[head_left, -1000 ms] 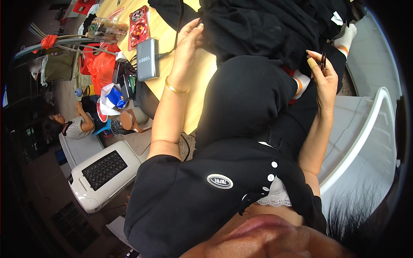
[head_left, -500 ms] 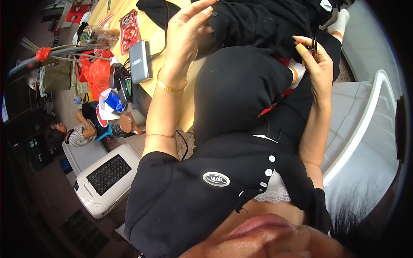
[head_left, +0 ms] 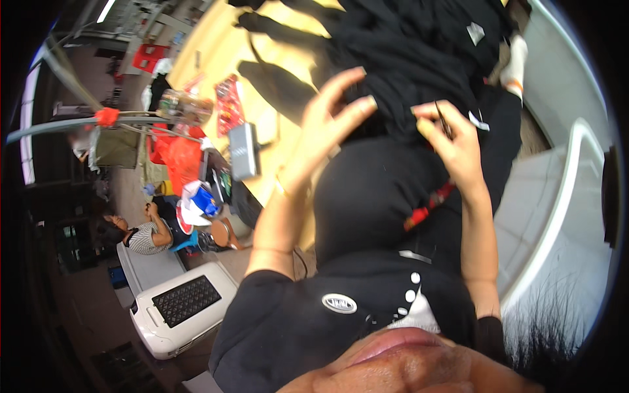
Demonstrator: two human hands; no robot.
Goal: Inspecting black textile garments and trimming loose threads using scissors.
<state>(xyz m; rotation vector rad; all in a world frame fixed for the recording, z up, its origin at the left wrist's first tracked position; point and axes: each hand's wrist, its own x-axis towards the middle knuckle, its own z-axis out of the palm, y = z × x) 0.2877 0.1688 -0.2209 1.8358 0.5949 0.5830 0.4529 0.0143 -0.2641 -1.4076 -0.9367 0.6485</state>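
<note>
A heap of black cloth [head_left: 426, 59] lies across my lap and the wooden table, with a small white tag on it. My left hand [head_left: 327, 128] is at the cloth's near left side, thumb and fingers spread, nothing visibly gripped. Over the cloth to the right, my right hand [head_left: 462, 154] is closed around a small dark two-pronged tool [head_left: 443, 120]; blur hides its exact kind. A yellowish covering [head_left: 429, 133] wraps one of that hand's digits. Whether its fingertips also pinch the cloth cannot be made out.
On the table [head_left: 278, 52] lie a grey power bank [head_left: 243, 154], a red patterned item [head_left: 228, 105] and a clear jar [head_left: 187, 107]. A red plastic bag [head_left: 180, 157] is beyond the left edge. A white bin [head_left: 563, 196] stands close at my right. Another person [head_left: 147, 237] sits far left.
Both hands have come down and closer together, from raised and apart to over the black cloth. The view has shifted, so the table and its objects appear lower and further right.
</note>
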